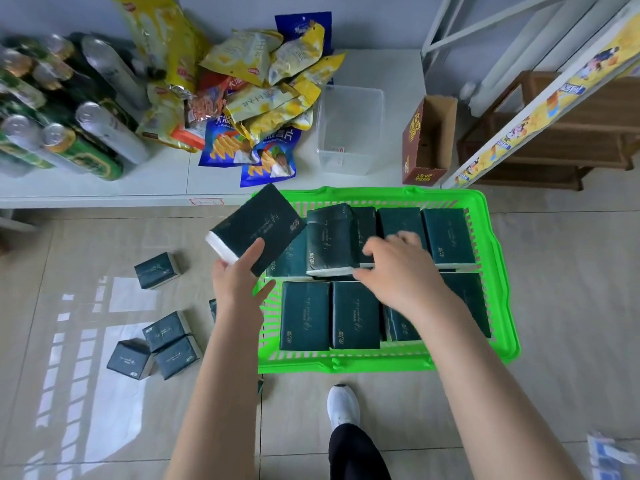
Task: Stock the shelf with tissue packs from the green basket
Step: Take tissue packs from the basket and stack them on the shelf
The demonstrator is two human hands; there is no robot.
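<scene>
A bright green basket (498, 258) stands on the tiled floor, filled with several dark green tissue packs (304, 317). My left hand (239, 282) holds one dark green tissue pack (258, 228) lifted over the basket's left rim, thumb on top. My right hand (398, 268) reaches into the basket, fingers curled round the near white edge of another pack (329, 237) in the back row. The white shelf (104, 185) lies just beyond the basket, low to the floor.
On the shelf lie green beer cans (62, 133), a heap of snack bags (249, 98), a clear plastic tub (349, 129) and an open brown carton (429, 140). Several small tissue packs (156, 348) are scattered on the floor to the left. My white shoe (343, 405) stands by the basket.
</scene>
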